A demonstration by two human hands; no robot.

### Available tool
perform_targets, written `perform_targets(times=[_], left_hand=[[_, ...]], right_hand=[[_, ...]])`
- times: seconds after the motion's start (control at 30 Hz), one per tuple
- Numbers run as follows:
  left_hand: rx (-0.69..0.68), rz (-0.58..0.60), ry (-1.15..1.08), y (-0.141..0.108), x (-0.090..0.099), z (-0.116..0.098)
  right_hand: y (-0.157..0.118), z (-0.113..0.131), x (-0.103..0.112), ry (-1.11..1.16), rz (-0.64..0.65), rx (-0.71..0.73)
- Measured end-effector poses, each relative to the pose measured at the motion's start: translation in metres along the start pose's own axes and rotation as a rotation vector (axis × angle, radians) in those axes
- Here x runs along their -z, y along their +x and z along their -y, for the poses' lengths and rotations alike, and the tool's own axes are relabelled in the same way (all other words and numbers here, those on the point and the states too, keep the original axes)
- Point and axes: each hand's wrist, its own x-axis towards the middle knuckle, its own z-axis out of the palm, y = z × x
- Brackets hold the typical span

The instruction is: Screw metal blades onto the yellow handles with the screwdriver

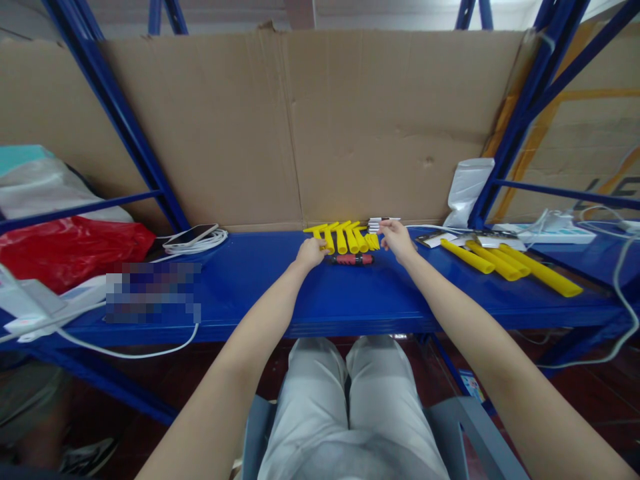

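Yellow pieces are lined up just behind the red tool, apparently being arranged, the leftmost touched by the left hand, the right hand held beyond the tool's right end, neither grip discernible, light steadying seemingly called for.

Looks like smooth plastic on the yellow pieces between both hands' fingers; shows glossy painted metal on the tabletop beneath them, matt cardboard on the panel behind, and shiny, crinkled plastic on the red bag far left of them.
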Motion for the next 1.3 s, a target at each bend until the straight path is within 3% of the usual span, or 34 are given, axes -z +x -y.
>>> perform_targets(times=[0.53,0.77,1.1,1.3], left_hand=[[-0.041,0.055,-0.071,0.004,0.000,0.002],[0.119,0.073,-0.010,-0.004,0.005,-0.003],[0.004,0.065,-0.155,-0.004,0.006,0.003],[-0.023,0.068,-0.196,-0.005,0.006,0.002]], right_hand=[[-0.001,0.001,0.000,-0.012,0.024,0.007],[0.001,-0.001,0.001,-0.008,0.025,0.014],[0.003,-0.005,0.002,-0.036,0.047,0.029],[0.010,-0.001,0.013,-0.241,-0.004,0.232]])
